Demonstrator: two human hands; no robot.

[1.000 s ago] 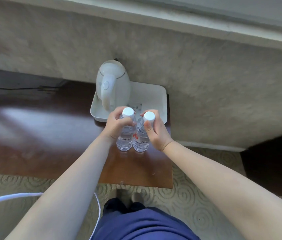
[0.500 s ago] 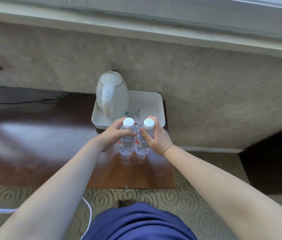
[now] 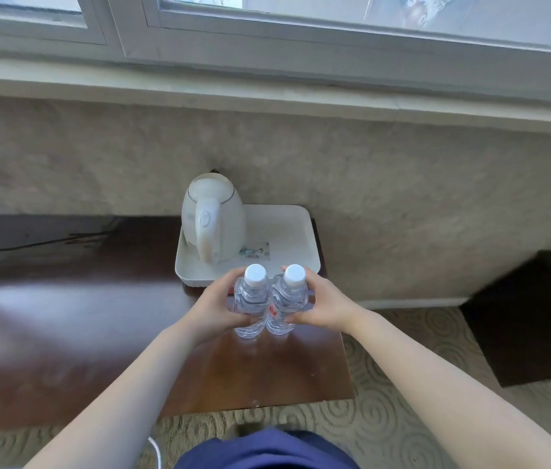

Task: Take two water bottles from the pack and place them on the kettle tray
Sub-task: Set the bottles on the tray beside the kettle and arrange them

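Observation:
Two clear water bottles with white caps stand side by side, just in front of the white kettle tray (image 3: 296, 228). My left hand (image 3: 214, 308) grips the left bottle (image 3: 250, 301) around its body. My right hand (image 3: 324, 304) grips the right bottle (image 3: 287, 299) the same way. I cannot tell whether the bottles rest on the wooden table or hang just above it. A white electric kettle (image 3: 211, 216) occupies the tray's left half; the tray's right half holds only a small card (image 3: 255, 252). No pack is in view.
The dark wooden table (image 3: 64, 316) runs off to the left, its right edge just past the tray. A textured wall and a window sill rise behind. Patterned carpet and a dark low piece of furniture (image 3: 534, 319) lie to the right. A white cable (image 3: 157, 451) hangs near my legs.
Both hands have slid from the bottle necks down to the bodies. The view has tilted up, showing the window. The bottles remain side by side in front of the tray.

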